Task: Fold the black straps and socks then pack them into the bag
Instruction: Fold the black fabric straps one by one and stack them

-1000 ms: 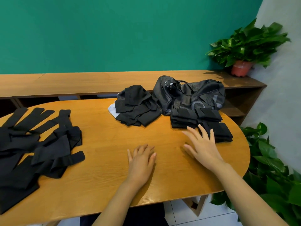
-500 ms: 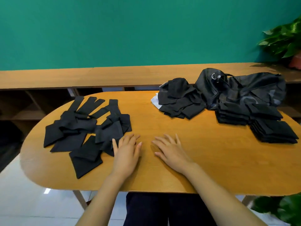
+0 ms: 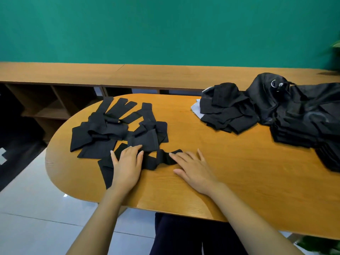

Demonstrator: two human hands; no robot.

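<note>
Your left hand (image 3: 127, 167): fingers straight, pressing black strap (image 3: 156, 162) | your right hand (image 3: 195, 169): fingers straight, tips touching same strap | bag (image 3: 298, 102): well apart, right

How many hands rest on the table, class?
2. The left hand lies flat on a black strap; the right hand lies beside it, its fingers touching the same strap.

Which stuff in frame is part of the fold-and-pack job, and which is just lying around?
Job: loose black straps, front strap, left hand and right hand flat on it, crumpled dark pile (likely socks), folded stack, black bag.
Just there: table, wooden shelf unit, plant.
</note>
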